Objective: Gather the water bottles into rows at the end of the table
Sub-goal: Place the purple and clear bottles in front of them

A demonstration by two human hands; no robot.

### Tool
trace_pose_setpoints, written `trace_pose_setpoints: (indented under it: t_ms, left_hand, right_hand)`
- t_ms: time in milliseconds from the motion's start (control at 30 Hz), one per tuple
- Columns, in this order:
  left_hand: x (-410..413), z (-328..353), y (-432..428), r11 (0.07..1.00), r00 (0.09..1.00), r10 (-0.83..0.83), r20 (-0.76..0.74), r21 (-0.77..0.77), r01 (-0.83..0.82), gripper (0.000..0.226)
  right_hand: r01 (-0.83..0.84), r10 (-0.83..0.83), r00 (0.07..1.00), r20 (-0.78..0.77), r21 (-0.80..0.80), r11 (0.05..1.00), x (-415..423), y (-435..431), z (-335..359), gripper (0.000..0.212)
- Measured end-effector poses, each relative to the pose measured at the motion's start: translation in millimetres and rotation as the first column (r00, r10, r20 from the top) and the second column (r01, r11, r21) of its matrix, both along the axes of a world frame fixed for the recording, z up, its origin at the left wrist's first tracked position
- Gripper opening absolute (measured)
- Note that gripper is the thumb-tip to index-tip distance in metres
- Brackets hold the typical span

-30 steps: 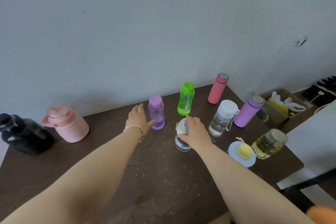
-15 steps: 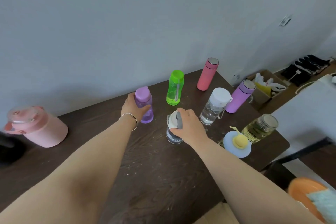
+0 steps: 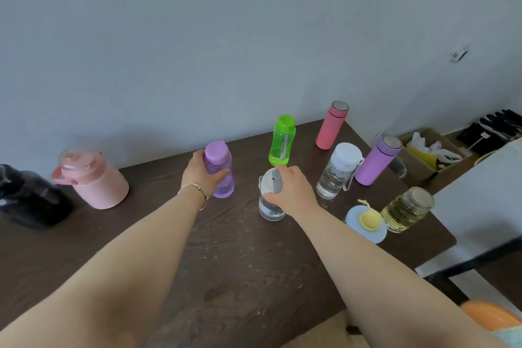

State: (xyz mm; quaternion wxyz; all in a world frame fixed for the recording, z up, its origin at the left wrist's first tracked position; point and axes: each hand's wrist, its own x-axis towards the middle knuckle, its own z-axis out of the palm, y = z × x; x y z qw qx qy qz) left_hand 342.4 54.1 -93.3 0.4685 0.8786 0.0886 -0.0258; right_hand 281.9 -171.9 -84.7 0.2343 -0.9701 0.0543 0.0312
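- Head view: left hand point(image 3: 202, 175) was wrapped around the translucent purple bottle point(image 3: 219, 169), upright on the dark wood-grain table point(image 3: 226, 263).
- Right hand point(image 3: 291, 189) gripped the white-capped clear bottle point(image 3: 269, 200) from above, just right of the purple bottle.
- Green plastic bottle point(image 3: 282, 140) stood behind it; matte pink flask point(image 3: 331, 125) farther right, near the table's back edge.
- Bare tabletop lay open left of the purple bottle, up to the pink jug point(image 3: 90, 179).

Nine bottles point(image 3: 282, 140), one table point(image 3: 254, 263), two hands point(image 3: 199, 175)
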Motion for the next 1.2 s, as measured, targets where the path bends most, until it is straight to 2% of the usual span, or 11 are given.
trace_pose_setpoints:
  t_ms: [267, 400, 567, 933, 1200]
  left_hand:
    - [-73.8, 28.6, 60.2, 0.976, 0.974, 0.22, 0.049, -0.014, -0.219, 0.069]
    - [-112.3, 42.4, 100.0, 0.947, 0.945, 0.32, 0.064, -0.037, -0.318, 0.065]
    - [-142.6, 53.3, 157.6, 0.907, 0.903, 0.422, 0.087, -0.045, -0.419, 0.07]
    - [-172.4, 37.0, 299.0, 0.894, 0.895, 0.443, 0.053, 0.044, -0.446, 0.069]
    - [-160.2, 19.1, 373.3, 0.919, 0.919, 0.394, 0.026, 0.006, -0.394, 0.07]
  right_hand:
    - [-0.13, 0.126, 0.99, 0.065, 0.069, 0.989, -4.0, 47.5, 29.5, 0.072]
    - [-0.22, 0.215, 0.974, 0.072, 0.077, 0.972, -12.9, 87.1, 41.4, 0.071]
    - [-0.311, 0.305, 0.949, 0.073, 0.09, 0.946, -21.7, 140.1, 52.3, 0.071]
    - [-0.347, 0.344, 0.938, 0.047, 0.086, 0.934, -33.6, 280.6, 40.3, 0.069]
    - [-0.341, 0.341, 0.94, 0.022, 0.033, 0.939, -28.6, 367.0, 21.2, 0.074]
